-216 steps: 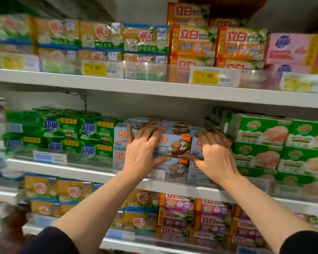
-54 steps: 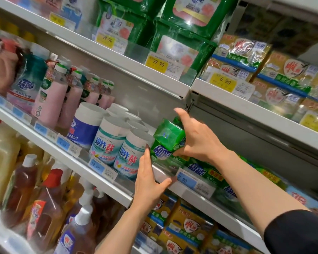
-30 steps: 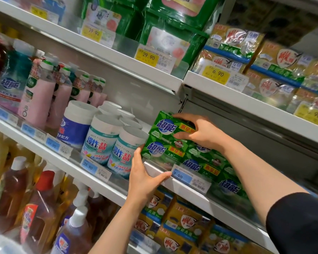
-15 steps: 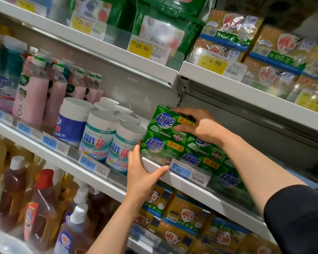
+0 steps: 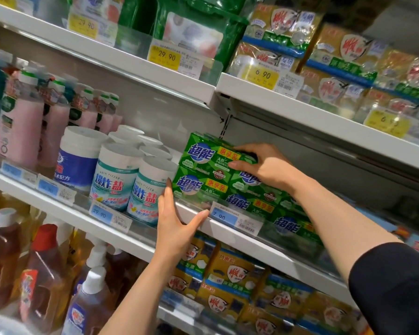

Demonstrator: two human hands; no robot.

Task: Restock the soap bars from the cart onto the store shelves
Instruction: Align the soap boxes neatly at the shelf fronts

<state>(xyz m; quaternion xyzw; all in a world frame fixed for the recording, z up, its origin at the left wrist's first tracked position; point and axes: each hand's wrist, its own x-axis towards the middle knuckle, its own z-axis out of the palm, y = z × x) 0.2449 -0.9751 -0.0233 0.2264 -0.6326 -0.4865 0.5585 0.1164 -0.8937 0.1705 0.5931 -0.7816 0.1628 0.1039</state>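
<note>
A green soap pack (image 5: 209,157) lies on top of a stack of matching green packs (image 5: 249,204) at the left end of the middle shelf (image 5: 242,238). My right hand (image 5: 264,166) rests on the top pack's right end, fingers curled over it. My left hand (image 5: 177,226) is spread open against the shelf's clear front rail, just below the lower pack, thumb along the rail. The cart is out of view.
White canisters (image 5: 116,177) stand directly left of the green packs. Pink bottles (image 5: 22,131) are further left. Yellow soap packs (image 5: 230,274) fill the shelf below, and wrapped yellow bars (image 5: 271,49) the shelf above. Brown bottles (image 5: 41,274) sit at lower left.
Since 1.8 s ago my right hand has set the green pack flat on the stack. Over the last second both hands have barely moved.
</note>
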